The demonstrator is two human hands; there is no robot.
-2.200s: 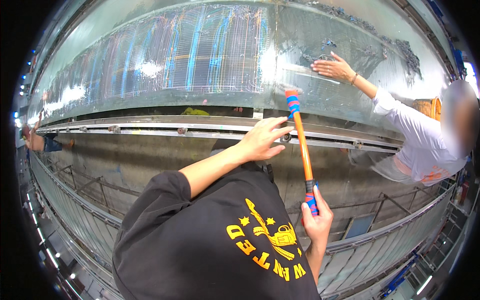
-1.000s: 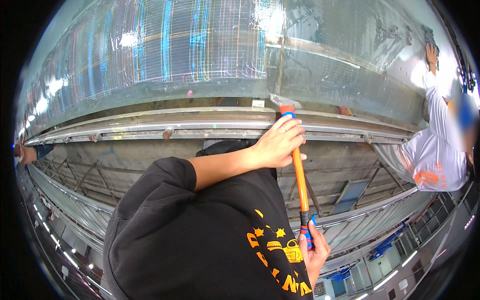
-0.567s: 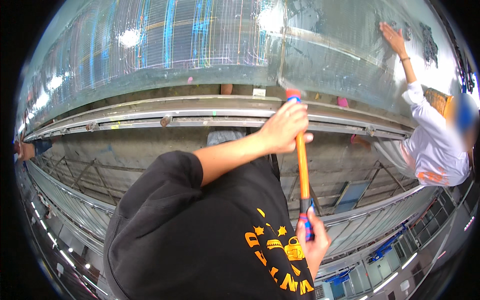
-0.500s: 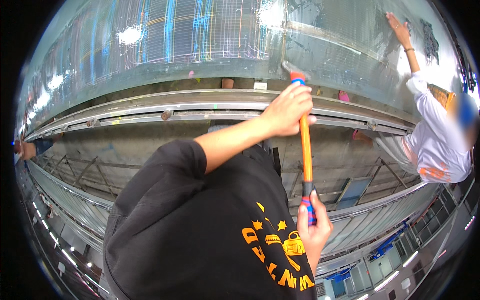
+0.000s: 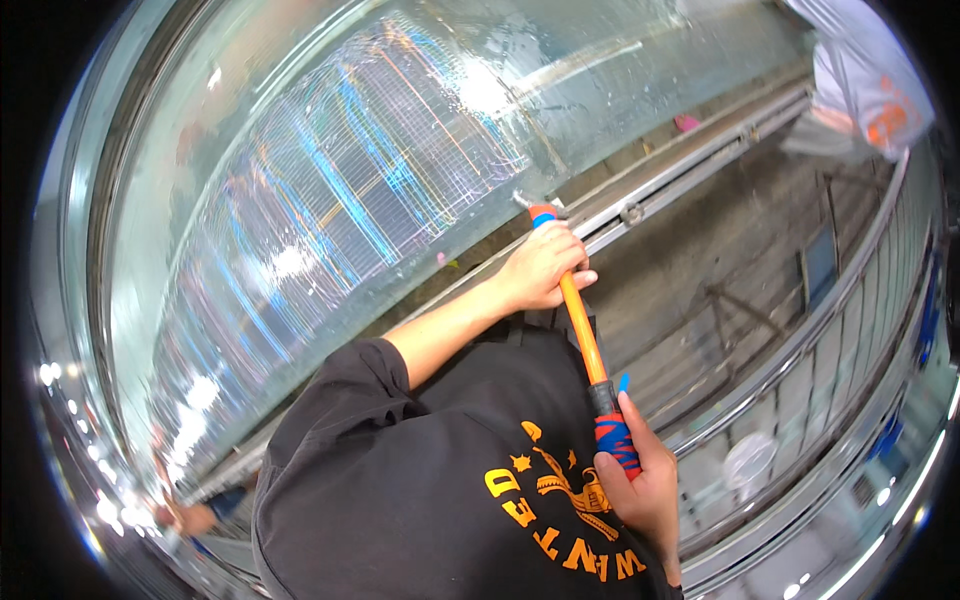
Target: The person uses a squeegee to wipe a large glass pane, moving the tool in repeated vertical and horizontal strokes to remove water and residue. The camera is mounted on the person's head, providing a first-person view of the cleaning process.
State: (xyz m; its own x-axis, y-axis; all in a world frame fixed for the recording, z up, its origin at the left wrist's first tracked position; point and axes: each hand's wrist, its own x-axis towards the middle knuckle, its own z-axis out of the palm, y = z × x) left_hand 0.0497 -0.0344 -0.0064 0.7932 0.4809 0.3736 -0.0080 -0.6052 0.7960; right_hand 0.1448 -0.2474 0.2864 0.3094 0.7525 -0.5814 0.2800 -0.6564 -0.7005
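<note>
Both hands, left hand (image 5: 540,270) and right hand (image 5: 640,480), clenched around orange-handled pole scraper (image 5: 583,330); probable slippage off wet curved glass panel (image 5: 330,200).

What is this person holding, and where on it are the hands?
An orange pole of a window-cleaning tool. The left hand wraps its upper end just below the head; the right hand holds the red-and-blue grip at the bottom.

Left hand (image 5: 540,270) extended forward, fingers (image 5: 575,283) wrapped closed; right hand (image 5: 640,480) low near torso, fingers clenched.
</note>
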